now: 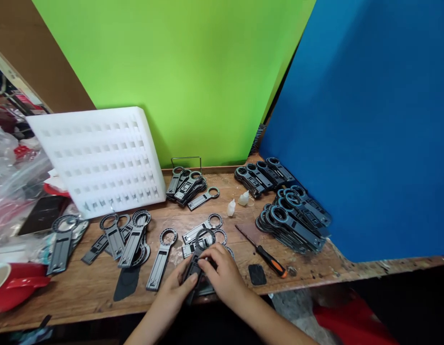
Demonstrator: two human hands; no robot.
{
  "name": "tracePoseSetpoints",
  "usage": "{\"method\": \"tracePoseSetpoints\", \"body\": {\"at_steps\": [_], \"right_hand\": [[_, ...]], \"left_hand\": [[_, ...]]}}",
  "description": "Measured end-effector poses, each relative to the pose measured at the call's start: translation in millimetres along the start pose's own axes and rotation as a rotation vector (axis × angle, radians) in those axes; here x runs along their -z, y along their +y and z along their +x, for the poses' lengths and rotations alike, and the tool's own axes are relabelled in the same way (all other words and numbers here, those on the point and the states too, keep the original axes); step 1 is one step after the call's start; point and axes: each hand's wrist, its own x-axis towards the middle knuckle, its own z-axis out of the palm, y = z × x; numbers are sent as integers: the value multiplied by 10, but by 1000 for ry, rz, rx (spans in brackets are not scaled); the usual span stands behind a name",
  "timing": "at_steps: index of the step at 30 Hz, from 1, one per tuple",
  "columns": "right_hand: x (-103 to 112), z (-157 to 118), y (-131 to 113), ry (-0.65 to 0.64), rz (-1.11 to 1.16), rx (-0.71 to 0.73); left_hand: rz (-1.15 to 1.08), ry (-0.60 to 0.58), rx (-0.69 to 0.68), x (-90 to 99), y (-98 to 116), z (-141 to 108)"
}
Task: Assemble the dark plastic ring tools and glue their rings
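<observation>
A dark grey plastic part with a flat handle and a ring end is held at the table's front edge. My left hand is closed round its handle, with the thumb on top. Fingers of my right hand are bent and pressed onto the part just below the ring; whether they pinch anything small is hidden. Under and behind my hands lie several similar grey parts, partly covered. Another single part lies flat to the left of my left hand.
An orange-black screwdriver and a black pad lie right of my hands. Two small white bottles stand behind. Piles of ring-ended parts sit right and left. A white slotted foam block, red mug and green and blue panels border the table.
</observation>
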Motion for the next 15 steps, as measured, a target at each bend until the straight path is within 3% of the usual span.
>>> {"method": "tracePoseSetpoints", "body": {"at_steps": [3,7,11,15], "right_hand": [[90,-12,205,65,-12,9],[203,-64,634,186,-158,5],[246,-175,959,217,-247,1],[223,-235,1052,203,-273,-24]], "left_hand": [[239,5,-93,170,141,270],[789,86,-382,312,432,811],[955,93,-423,293,567,1292],[1097,107,-426,250,499,1529]]}}
